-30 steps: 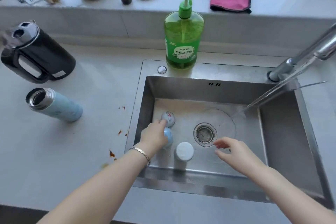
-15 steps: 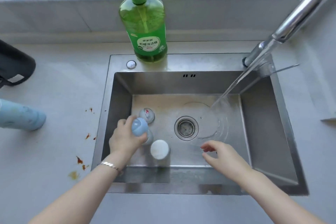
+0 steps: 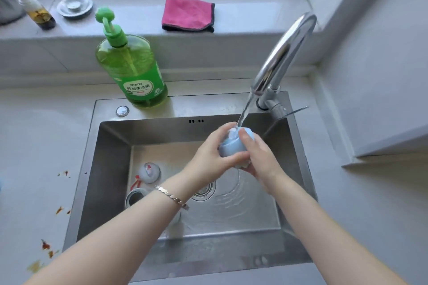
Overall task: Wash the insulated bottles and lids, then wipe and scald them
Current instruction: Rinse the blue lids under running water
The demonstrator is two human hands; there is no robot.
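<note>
Your grey surface (image 3: pixel 34 169) wraps round the steel sink (image 3: pixel 111 157) and carries reddish-brown spatters (image 3: pixel 46 245) at your left. Behind it runs the window sill (image 3: pixel 254 14). The curved faucet (image 3: pixel 287 48) rises at the sink's back right corner, water running. The green dish-soap bottle (image 3: pixel 132 69) stands on the sink's back rim. On the sill lie a folded pink cloth (image 3: pixel 187 14), a metal drain stopper (image 3: pixel 74 6) and a small bottle of amber liquid (image 3: pixel 34 9). Your left hand (image 3: pixel 208 157) and right hand (image 3: pixel 261 159) are both wrapped round the blue lid (image 3: pixel 231 148), holding it under the stream above the basin. On the basin floor at the left lie a grey lid (image 3: pixel 149 172) with a red mark and a grey ring-shaped piece (image 3: pixel 135 196).
</note>
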